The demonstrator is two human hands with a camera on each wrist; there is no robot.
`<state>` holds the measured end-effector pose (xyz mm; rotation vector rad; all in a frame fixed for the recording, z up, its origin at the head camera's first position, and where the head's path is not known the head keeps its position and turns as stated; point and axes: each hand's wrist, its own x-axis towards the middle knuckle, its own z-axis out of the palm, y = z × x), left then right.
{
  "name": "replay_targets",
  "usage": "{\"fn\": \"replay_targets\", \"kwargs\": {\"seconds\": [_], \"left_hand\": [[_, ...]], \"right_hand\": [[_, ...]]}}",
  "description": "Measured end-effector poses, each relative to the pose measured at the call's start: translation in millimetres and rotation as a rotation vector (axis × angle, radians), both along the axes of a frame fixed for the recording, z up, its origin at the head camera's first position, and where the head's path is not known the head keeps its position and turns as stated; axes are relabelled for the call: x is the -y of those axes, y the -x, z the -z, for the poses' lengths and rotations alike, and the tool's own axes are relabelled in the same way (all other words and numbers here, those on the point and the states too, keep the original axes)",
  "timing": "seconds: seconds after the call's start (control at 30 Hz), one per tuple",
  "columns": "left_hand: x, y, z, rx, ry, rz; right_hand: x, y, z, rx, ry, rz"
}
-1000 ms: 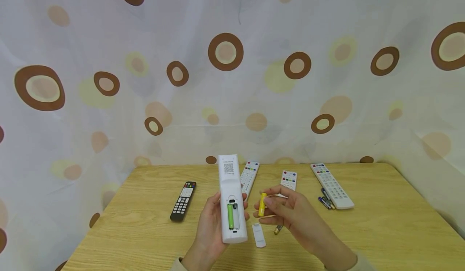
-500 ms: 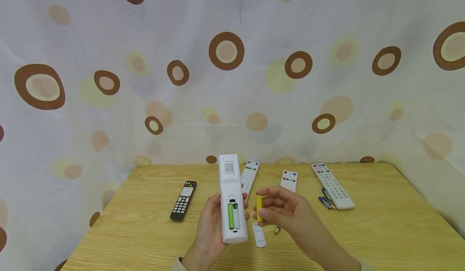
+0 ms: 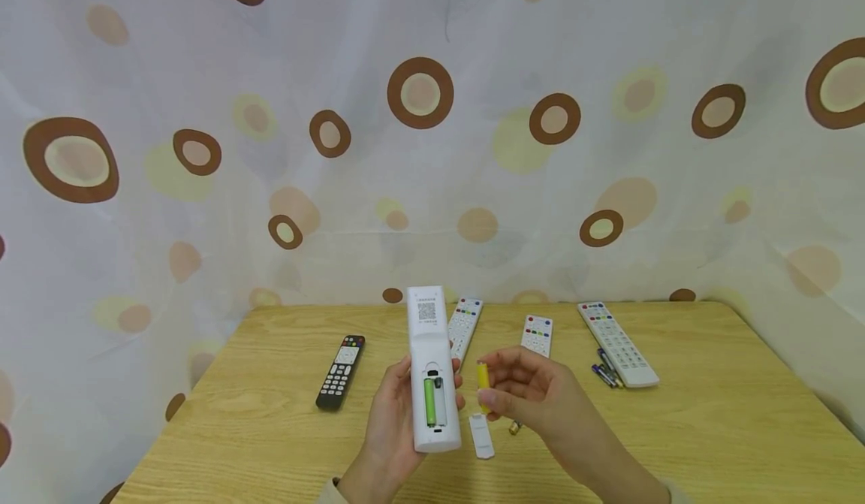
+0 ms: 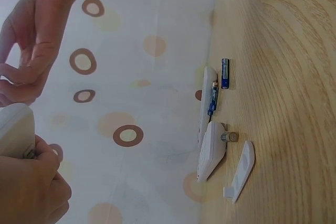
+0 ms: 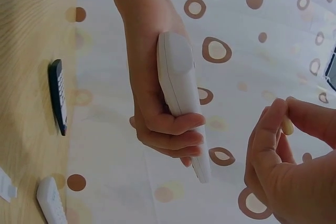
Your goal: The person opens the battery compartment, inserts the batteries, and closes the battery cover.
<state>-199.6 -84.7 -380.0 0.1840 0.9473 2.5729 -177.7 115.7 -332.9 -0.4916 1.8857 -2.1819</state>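
My left hand (image 3: 390,421) grips a white remote control (image 3: 427,346) with its back toward me. In its uncovered battery compartment lies a green battery (image 3: 429,402) on the left side; the slot beside it holds no battery. Just right of the remote, my right hand (image 3: 541,391) pinches a yellow battery (image 3: 483,380) upright between thumb and fingers, apart from the remote. In the right wrist view only a small end of that battery (image 5: 287,126) shows. A white battery cover (image 3: 481,436) lies on the table below the two hands.
A black remote (image 3: 341,372) lies at the left of the wooden table (image 3: 270,444). White remotes (image 3: 618,346) lie at the back and right. Dark blue batteries (image 4: 225,73) lie near the right one. Another battery (image 3: 516,427) sits partly behind my right hand. A patterned curtain (image 3: 432,173) hangs behind.
My right hand has turned the yellow battery more upright and shifted it slightly left, toward the remote. My left hand and the remote have stayed almost still.
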Motion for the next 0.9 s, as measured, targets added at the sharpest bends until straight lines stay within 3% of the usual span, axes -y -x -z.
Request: {"fn": "replay_targets", "kwargs": {"seconds": [0.37, 0.57, 0.73, 0.9], "left_hand": [[-0.5, -1.4, -0.6, -0.004, 0.014, 0.012], [-0.5, 0.2, -1.0, -0.015, 0.001, 0.016], [-0.6, 1.1, -0.8, -0.021, -0.008, 0.015], [-1.5, -0.3, 1.1, -0.008, 0.05, 0.005]], "right_hand": [[1.5, 1.4, 4.3, -0.044, -0.044, 0.002], [3.5, 3.3, 7.8, -0.01, -0.09, -0.002], [5.4, 4.7, 10.3, 0.017, -0.095, -0.031], [6.0, 4.4, 13.0, 0.016, -0.097, -0.085]]}}
